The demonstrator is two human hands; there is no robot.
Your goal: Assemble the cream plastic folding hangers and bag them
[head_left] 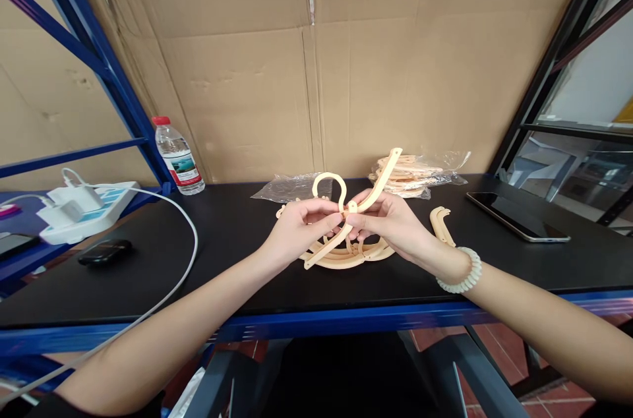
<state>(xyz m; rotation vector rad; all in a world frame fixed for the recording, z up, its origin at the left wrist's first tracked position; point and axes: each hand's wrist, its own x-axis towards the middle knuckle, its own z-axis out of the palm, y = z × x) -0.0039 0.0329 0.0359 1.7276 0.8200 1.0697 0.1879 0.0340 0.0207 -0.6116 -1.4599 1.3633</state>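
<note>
My left hand (301, 223) is closed, pinching the stem of a beige plastic hanger hook (330, 184) held above the black table (198, 260). My right hand (390, 223) is closed on a long curved beige hanger arm (378, 184) that slants up to the right and meets the hook between my fingertips. Its lower end (321, 253) pokes out below my left hand. Under both hands lies a small pile of curved beige hanger pieces (346, 258). One more loose curved piece (442, 223) lies on the table to the right of my right wrist.
A clear bag of beige parts (420, 177) and an empty-looking plastic bag (289, 187) lie behind my hands. A water bottle (177, 156), a white power strip with chargers (84, 207), a white cable (190, 233) and a black object (105, 251) are at the left. A tablet (517, 215) lies at the right. Cardboard (316, 68) backs the table.
</note>
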